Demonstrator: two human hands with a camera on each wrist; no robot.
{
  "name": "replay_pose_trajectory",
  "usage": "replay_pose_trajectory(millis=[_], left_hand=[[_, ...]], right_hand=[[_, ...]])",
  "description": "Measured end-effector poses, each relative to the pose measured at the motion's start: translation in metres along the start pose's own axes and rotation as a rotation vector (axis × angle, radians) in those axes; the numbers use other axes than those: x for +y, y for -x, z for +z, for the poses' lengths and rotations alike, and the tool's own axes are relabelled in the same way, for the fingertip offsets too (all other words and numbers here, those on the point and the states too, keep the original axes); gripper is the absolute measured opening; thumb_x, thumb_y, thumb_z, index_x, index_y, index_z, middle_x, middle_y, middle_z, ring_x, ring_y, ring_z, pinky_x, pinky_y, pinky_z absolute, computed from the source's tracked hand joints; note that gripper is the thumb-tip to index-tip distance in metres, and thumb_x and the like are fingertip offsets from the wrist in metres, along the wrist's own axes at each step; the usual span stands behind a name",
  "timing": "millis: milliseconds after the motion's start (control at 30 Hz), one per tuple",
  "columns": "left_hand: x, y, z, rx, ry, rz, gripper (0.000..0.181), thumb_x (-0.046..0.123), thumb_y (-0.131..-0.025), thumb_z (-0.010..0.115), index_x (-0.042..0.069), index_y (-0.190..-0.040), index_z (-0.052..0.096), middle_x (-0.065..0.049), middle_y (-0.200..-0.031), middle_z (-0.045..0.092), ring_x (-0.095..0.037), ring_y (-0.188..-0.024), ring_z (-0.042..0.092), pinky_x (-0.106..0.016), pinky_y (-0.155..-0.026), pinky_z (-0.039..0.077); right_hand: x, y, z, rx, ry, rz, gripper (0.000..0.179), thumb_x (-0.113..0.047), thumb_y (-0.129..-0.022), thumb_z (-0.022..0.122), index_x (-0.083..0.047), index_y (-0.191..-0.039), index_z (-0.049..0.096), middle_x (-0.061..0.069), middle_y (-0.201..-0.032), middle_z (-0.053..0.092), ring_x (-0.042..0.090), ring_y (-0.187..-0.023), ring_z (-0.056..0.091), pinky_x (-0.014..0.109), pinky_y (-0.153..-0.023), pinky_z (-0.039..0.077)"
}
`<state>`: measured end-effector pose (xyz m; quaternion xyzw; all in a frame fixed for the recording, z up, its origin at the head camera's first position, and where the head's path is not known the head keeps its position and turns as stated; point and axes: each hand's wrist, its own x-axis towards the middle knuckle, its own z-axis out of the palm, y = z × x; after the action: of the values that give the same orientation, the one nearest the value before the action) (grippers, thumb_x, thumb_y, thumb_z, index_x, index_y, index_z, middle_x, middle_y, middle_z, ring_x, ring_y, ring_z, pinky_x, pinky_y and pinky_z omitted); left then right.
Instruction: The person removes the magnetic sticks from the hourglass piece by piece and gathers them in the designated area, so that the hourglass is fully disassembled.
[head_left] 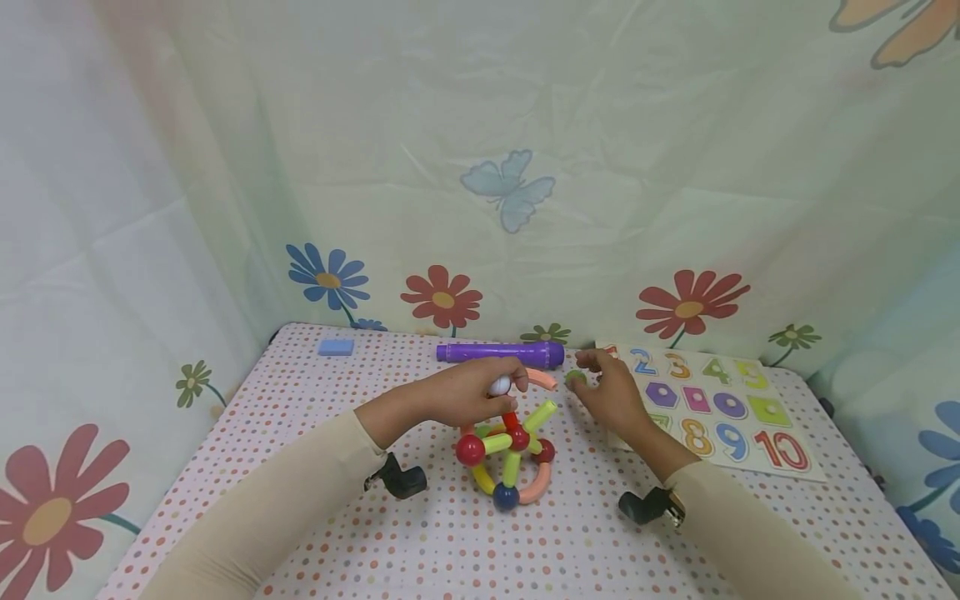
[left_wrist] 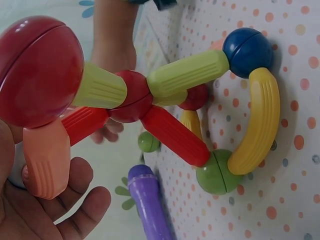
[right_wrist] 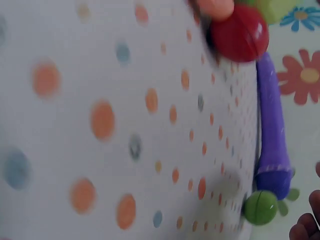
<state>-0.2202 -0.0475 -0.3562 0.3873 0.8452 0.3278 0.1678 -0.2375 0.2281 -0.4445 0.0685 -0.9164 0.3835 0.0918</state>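
My left hand (head_left: 476, 392) holds a white ball (head_left: 499, 386) at the top of a red stick, its fingers curled about it. Below stands a construction of magnetic sticks and balls, with a red ball (head_left: 470, 450), a blue ball (head_left: 506, 497), light green sticks (left_wrist: 188, 73) and a curved yellow stick (left_wrist: 257, 122). A curved peach stick (left_wrist: 47, 162) hides part of the white ball in the left wrist view. My right hand (head_left: 615, 396) reaches beside a loose green ball (right_wrist: 260, 207), fingers relaxed and apart from it in the right wrist view.
Behind the construction lies a purple microphone-shaped toy (head_left: 498, 354), with a loose curved peach stick (head_left: 542, 379) in front. A number puzzle board (head_left: 720, 408) lies under and beyond my right hand. A light blue block (head_left: 335, 347) sits at the back left, near the hanging cloth.
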Motion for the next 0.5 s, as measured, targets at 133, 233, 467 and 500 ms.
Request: replay_pose_trajectory(millis=[133, 233, 467, 500], left_hand=[[-0.001, -0.001, 0.001, 0.002, -0.003, 0.008, 0.02, 0.013, -0.102, 0.064, 0.019, -0.119, 0.057, 0.004, -0.097, 0.061, -0.013, -0.067, 0.054, -0.025, -0.06, 0.05], [-0.002, -0.002, 0.001, 0.006, -0.006, 0.013, 0.02, 0.013, -0.101, 0.064, 0.019, -0.119, 0.057, 0.003, -0.099, 0.061, -0.013, -0.066, 0.054, -0.025, -0.059, 0.049], [-0.002, -0.001, 0.001, 0.012, 0.003, -0.001, 0.021, 0.012, -0.101, 0.064, 0.019, -0.12, 0.057, 0.004, -0.106, 0.061, -0.013, -0.066, 0.055, -0.025, -0.06, 0.051], [-0.002, -0.001, 0.001, 0.013, 0.001, 0.005, 0.021, 0.012, -0.101, 0.064, 0.018, -0.12, 0.057, 0.003, -0.108, 0.061, -0.013, -0.067, 0.055, -0.024, -0.06, 0.051]], right_hand=[[-0.013, 0.021, -0.003, 0.058, -0.072, -0.082, 0.033, -0.007, -0.1, 0.063, 0.003, -0.13, 0.055, 0.017, -0.113, 0.067, 0.031, -0.106, 0.061, 0.041, -0.088, 0.051], [-0.024, 0.037, -0.005, 0.055, -0.126, -0.093, 0.031, -0.008, -0.102, 0.061, 0.002, -0.13, 0.054, 0.012, -0.11, 0.067, 0.025, -0.101, 0.064, 0.028, -0.081, 0.052], [-0.051, 0.067, -0.001, -0.032, -0.362, -0.034, 0.035, -0.005, -0.104, 0.058, 0.002, -0.134, 0.043, 0.016, -0.119, 0.064, 0.027, -0.103, 0.063, 0.029, -0.076, 0.059], [-0.054, 0.07, 0.001, -0.043, -0.39, -0.021, 0.037, -0.004, -0.103, 0.058, 0.001, -0.135, 0.041, 0.016, -0.12, 0.064, 0.027, -0.105, 0.063, 0.031, -0.077, 0.059]])
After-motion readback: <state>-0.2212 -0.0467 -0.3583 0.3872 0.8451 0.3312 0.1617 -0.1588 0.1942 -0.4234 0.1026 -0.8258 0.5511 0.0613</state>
